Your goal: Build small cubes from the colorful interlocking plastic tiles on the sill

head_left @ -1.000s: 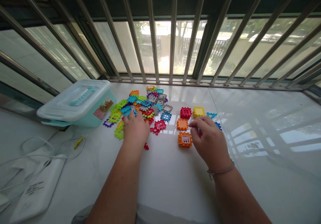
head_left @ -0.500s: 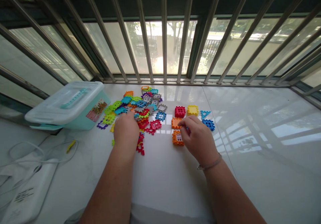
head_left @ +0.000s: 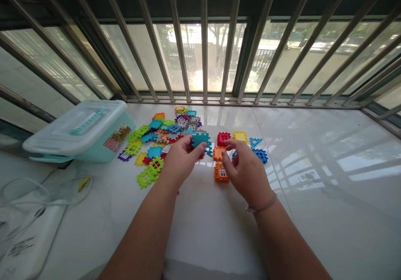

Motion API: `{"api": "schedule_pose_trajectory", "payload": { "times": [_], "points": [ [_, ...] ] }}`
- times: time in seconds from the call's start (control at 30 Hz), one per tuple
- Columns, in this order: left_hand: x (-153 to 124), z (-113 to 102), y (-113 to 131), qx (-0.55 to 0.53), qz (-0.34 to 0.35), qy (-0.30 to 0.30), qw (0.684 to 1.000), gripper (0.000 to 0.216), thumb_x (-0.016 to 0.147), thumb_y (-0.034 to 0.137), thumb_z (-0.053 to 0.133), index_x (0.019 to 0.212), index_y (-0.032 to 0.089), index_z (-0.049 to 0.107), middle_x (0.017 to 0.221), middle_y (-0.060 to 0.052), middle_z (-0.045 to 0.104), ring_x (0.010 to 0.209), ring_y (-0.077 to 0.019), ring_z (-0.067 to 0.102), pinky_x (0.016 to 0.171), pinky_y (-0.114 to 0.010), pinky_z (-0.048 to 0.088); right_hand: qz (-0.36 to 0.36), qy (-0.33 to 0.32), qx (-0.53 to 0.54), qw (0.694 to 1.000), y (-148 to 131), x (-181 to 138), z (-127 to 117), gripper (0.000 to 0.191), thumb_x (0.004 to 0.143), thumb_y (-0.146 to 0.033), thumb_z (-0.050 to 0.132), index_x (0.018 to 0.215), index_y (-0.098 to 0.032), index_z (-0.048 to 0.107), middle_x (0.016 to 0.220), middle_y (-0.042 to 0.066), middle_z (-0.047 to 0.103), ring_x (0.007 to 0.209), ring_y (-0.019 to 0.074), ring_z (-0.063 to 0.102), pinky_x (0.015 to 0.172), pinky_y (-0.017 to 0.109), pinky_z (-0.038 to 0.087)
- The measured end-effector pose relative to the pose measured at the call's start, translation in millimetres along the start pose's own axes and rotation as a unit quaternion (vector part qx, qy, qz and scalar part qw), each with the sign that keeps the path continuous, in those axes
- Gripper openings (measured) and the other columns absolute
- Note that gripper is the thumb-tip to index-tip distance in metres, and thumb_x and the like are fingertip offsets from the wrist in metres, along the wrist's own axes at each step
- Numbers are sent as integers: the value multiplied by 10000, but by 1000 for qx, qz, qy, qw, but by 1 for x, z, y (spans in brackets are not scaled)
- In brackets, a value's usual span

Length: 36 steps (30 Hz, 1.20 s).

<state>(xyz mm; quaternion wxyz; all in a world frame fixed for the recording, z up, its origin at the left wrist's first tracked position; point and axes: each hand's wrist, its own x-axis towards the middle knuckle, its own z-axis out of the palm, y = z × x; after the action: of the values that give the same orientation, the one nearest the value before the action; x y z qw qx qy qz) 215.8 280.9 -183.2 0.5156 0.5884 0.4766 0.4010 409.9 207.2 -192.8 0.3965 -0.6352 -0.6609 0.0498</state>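
Between the thumb and fingers of my left hand (head_left: 183, 156) is a teal building tile (head_left: 199, 139) with notched edges, raised off the surface. My right hand (head_left: 246, 167) has thumb and forefinger apart, with nothing between them, close to an orange tile stack (head_left: 218, 153). Behind that stack lie a red tile stack (head_left: 223, 138) and a yellow tile stack (head_left: 239, 136). Nearer me is an orange window tile stack (head_left: 221, 173). Blue tiles (head_left: 260, 155) and a light blue triangle tile (head_left: 255, 142) lie past my right fingers. The loose tile pile (head_left: 155, 151) is partly covered by my left hand.
A lidded teal plastic box (head_left: 83, 131) stands at the left. A white power strip (head_left: 34, 238) and a pale cable (head_left: 73, 202) lie near the left edge. Metal bars (head_left: 204, 46) and a window run along the back of the white tiled surface (head_left: 328, 179).
My left hand has come out of the pile toward the right, lifting the teal tile. My right thumb and forefinger have spread apart; that hand stays nearly in place.
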Motion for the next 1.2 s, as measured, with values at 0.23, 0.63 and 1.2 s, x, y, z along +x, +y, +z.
{"api": "schedule_pose_trajectory", "payload": {
  "times": [0.23, 0.63, 1.2],
  "points": [
    [-5, 24, -2, -159, -32, -78, 984, 454, 847, 545, 891, 1046, 178, 713, 921, -38, 775, 766, -158, 715, 775, -311, 623, 6, -19, 22, 1000, 0, -2, 5, 279, 1075, -366, 615, 1301, -215, 678, 1086, 65, 785, 751, 185, 699, 735, 321, 536],
    [-5, 17, -4, 2, 31, -68, 997, 332, 916, 506, 819, 936, 196, 700, 814, -3, 702, 757, -162, 672, 691, -269, 526, -30, -4, 23, 999, 4, -2, 12, 234, 1112, -350, 562, 1254, -197, 668, 1134, 86, 741, 789, 191, 662, 781, 344, 533],
    [-7, 8, 10, -30, -40, -4, 999, 390, 830, 533, 886, 1021, 212, 775, 798, -9, 724, 618, -117, 595, 591, -245, 476, 156, 173, -66, 970, 29, 12, -61, 315, 1026, -520, 638, 1071, -223, 733, 693, -14, 673, 634, 194, 656, 659, 330, 460]
  ]
}}
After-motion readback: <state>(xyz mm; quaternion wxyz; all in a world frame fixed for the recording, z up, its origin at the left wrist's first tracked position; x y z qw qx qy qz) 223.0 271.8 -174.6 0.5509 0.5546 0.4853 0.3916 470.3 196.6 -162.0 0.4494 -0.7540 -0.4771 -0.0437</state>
